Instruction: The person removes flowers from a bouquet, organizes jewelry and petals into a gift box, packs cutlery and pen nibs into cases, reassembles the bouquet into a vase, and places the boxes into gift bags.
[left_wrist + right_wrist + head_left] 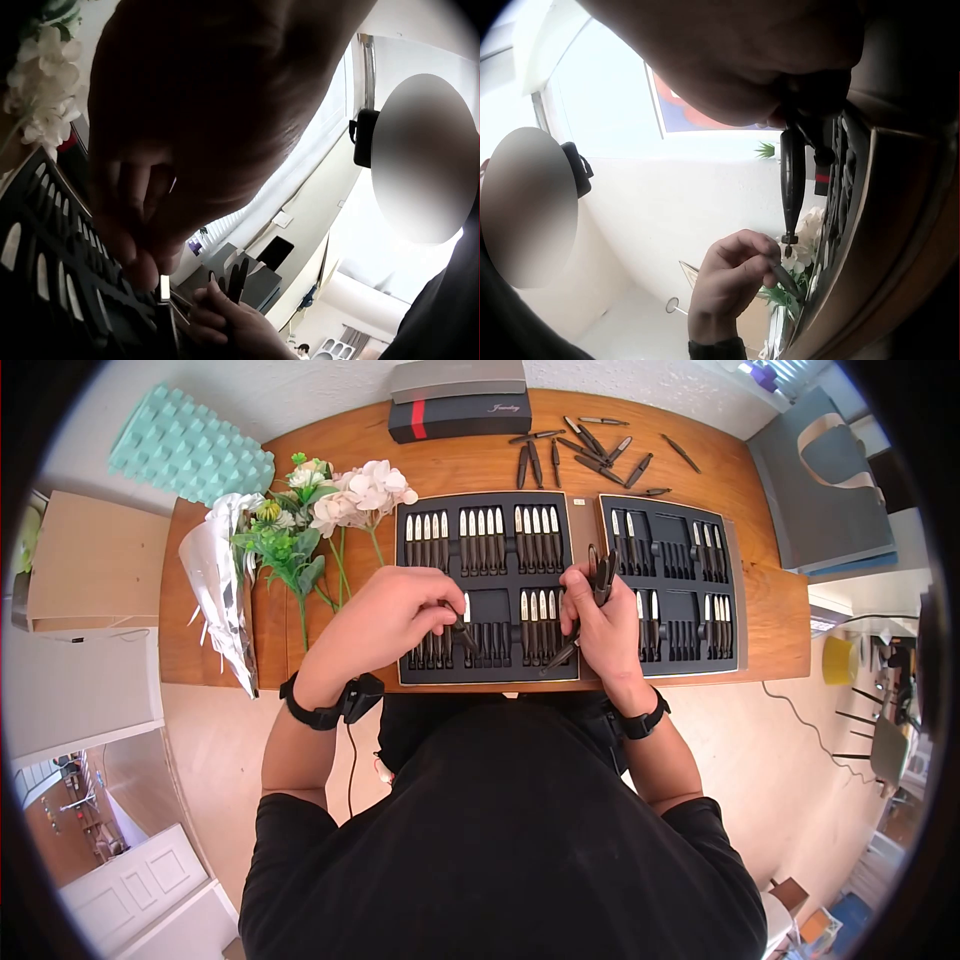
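My left hand point(390, 605) pinches a slim black-handled tool point(465, 636) between thumb and fingers, over the lower middle section of the left black tray point(490, 603). In its slots stand rows of such tools with silver leaf-shaped ends. Beside it, my right hand point(612, 635) grips several dark slim tools point(603, 575) that stick up past the thumb. Another, with a tapered body and narrow tip point(792, 180), points down from this hand toward the left tray's lower right corner. The right black tray point(670, 603) has tools in its outer slots and bare slots midway.
Loose dark tools point(600, 452) lie scattered at the back of the wooden table point(350, 435). A black box with a red band point(460, 420) stands behind the trays. To the left are flowers point(365, 495), silver foil wrap point(222, 580) and a mint bumpy block point(190, 448). A grey bin point(815, 490) stands right.
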